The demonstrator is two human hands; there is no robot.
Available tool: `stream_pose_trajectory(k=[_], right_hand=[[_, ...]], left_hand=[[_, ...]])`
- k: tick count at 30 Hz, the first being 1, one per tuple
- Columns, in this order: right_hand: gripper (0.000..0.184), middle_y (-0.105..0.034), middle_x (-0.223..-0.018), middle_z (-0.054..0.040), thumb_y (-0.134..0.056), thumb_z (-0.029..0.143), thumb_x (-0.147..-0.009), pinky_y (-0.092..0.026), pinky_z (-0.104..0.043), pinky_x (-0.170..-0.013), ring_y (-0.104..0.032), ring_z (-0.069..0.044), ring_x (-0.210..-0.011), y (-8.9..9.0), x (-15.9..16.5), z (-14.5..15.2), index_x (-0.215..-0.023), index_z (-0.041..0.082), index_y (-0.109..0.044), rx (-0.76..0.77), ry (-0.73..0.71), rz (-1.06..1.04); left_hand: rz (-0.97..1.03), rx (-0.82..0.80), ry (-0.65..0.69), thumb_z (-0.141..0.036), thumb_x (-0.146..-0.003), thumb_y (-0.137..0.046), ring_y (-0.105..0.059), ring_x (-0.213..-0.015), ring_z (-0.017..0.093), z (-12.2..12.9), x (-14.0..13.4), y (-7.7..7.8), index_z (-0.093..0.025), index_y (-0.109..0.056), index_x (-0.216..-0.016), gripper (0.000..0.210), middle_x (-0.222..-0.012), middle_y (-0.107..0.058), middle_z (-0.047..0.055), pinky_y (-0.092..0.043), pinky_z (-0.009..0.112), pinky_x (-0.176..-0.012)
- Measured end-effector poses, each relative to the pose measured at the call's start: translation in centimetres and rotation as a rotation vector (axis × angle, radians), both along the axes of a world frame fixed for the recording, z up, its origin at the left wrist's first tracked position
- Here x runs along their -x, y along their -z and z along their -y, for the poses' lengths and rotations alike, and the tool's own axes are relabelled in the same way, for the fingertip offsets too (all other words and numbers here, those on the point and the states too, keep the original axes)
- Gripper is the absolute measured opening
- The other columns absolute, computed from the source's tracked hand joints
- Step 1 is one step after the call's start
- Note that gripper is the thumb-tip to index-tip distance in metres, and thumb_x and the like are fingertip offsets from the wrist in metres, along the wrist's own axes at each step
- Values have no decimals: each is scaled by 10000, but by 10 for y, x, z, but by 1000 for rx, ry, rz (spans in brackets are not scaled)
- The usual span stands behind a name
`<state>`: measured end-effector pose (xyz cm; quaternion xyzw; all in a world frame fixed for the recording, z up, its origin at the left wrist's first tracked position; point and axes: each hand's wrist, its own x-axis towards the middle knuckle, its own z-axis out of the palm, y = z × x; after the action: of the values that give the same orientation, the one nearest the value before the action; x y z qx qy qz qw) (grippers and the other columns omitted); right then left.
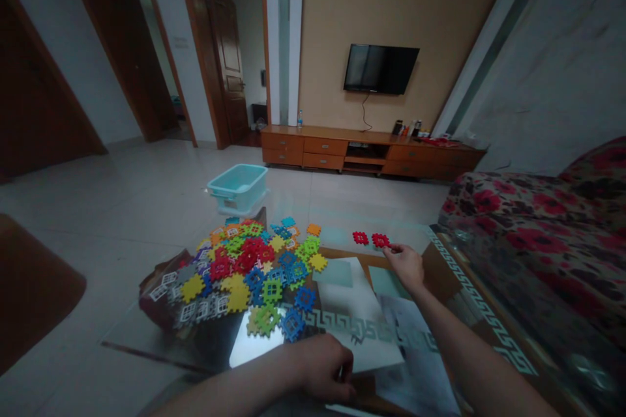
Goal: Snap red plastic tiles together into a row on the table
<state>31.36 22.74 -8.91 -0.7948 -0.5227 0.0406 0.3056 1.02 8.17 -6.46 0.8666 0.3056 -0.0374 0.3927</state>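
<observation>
My right hand (407, 264) reaches to the far side of the glass table, its fingertips closed at the near edge of a red interlocking plastic tile (380, 240). Just left of that lies a second red tile (360, 238), slightly apart. Close to me, my left hand (327, 368) rests low over the near part of the table with its fingers curled in, and nothing shows in it. Beyond it and to the left spreads a heap of notched tiles, among them red tiles (254, 254), blue tiles (292, 324), green tiles (272, 290) and yellow tiles (237, 293).
A light-blue plastic bin (238, 187) stands beyond the heap. The glass table (337, 345) has a patterned border. A floral sofa (518, 208) is on the right, a brown rounded seat (34, 293) on the left. A low wooden cabinet (323, 150) lines the back wall.
</observation>
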Motion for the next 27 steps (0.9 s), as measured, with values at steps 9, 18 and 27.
stream_pose_trajectory(k=[9, 18, 27], right_hand=[[402, -774, -986, -104, -616, 508, -835, -490, -299, -684, -717, -287, -932, 26, -6, -30, -1039, 201, -777, 104, 41, -10], [381, -767, -990, -103, -607, 485, -845, -482, -302, -697, -713, -283, -937, 31, -9, -34, -1068, 224, -771, 134, 44, 20], [388, -764, -925, -86, -594, 476, -854, -478, -282, -664, -719, -262, -874, 33, -11, -32, -1086, 220, -769, 116, 12, 9]], left_hand=[[-30, -93, 60, -377, -749, -661, -621, -588, 219, -1, -2, -2, -218, -731, -832, 192, -691, -700, 51, -400, 282, -501], [-10, -82, 62, -362, -753, -642, -646, -645, 232, -1, 2, -3, -215, -711, -851, 190, -744, -713, 57, -408, 287, -527], [17, -58, 64, -337, -756, -635, -632, -634, 221, -2, 3, -8, -213, -684, -798, 141, -717, -689, 48, -433, 289, -541]])
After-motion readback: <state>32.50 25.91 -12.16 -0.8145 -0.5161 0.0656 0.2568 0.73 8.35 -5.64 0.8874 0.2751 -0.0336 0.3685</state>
